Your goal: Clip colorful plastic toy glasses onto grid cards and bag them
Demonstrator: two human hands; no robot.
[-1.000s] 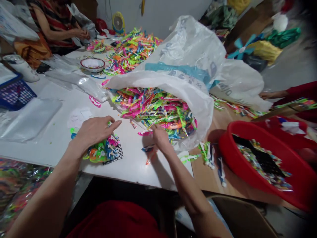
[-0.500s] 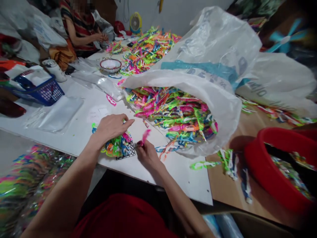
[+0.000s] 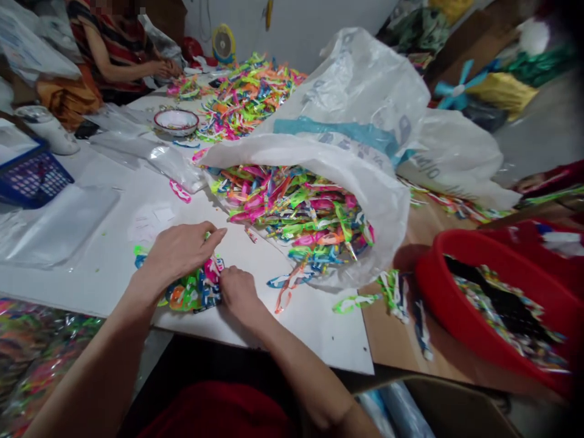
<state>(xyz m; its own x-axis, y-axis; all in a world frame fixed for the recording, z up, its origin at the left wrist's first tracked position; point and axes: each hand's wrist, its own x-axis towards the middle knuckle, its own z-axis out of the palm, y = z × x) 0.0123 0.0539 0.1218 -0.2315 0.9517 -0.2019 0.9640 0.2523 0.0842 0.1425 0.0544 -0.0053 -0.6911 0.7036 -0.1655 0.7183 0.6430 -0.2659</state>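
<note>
My left hand [image 3: 180, 252] arches over a bunch of bright plastic pieces [image 3: 185, 293] near the table's front edge, holding them from above with the thumb stretched to the right. Most of its fingertips are hidden behind the hand. Under the bunch lies a dark patterned card [image 3: 207, 309], mostly covered. My right hand [image 3: 239, 292] is closed at the bunch's right side, around the end of a pink plastic piece [image 3: 212, 267]; its fingertips are partly hidden. Just beyond, a large white sack [image 3: 392, 213] lies open, full of similar wrapped pieces [image 3: 296, 207].
Loose pieces [image 3: 356, 303] lie right of my hands. A red tub [image 3: 438, 286] stands at the right. Clear plastic bags [image 3: 68, 225] and a blue basket [image 3: 36, 173] are at the left. Behind are a bowl [image 3: 176, 121], a heap of pieces [image 3: 250, 91] and another person [image 3: 114, 55].
My right hand has moved left to the bunch, bringing the pink piece against it. My left hand stays over the bunch. The view has turned somewhat to the right.
</note>
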